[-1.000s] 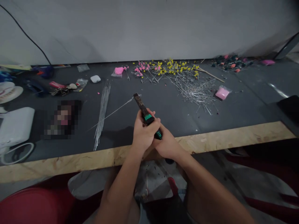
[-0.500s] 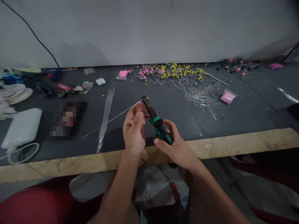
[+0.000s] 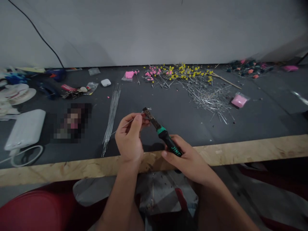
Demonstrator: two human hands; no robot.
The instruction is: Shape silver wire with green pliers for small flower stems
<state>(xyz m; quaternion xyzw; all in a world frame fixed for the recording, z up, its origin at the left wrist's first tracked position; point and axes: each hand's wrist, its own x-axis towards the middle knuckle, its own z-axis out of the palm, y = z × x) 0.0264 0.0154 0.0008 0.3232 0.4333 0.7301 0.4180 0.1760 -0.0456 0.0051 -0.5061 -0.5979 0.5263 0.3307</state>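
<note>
My right hand [image 3: 185, 157] is wrapped round the green and black handles of a pair of pliers [image 3: 161, 131]. Their dark, worn jaws point up and left and meet a thin metal wire [image 3: 127, 123] near its end. Between thumb and fingers my left hand [image 3: 131, 136] pinches that wire just beside the jaws; its tail runs down to the left. Small bent ends of wire stick out past the plier tip. Left of my left hand lies a bundle of straight wires [image 3: 112, 117] on the dark table [image 3: 168, 102].
Behind my hands lie yellow-tipped wire pieces [image 3: 185, 71], pink-tipped ones [image 3: 151, 73] and a heap of cut wires [image 3: 209, 96]. Pink packets [image 3: 239, 100], a white earphone case [image 3: 106, 82], keys [image 3: 72, 92] and a white power bank [image 3: 26, 130] are spread about. A wooden edge [image 3: 228, 147] borders the table.
Both hands have come slightly lower, the left one also further left. The left fingers now pinch the wire more closely at the plier jaws, and the plier handles look closer together.
</note>
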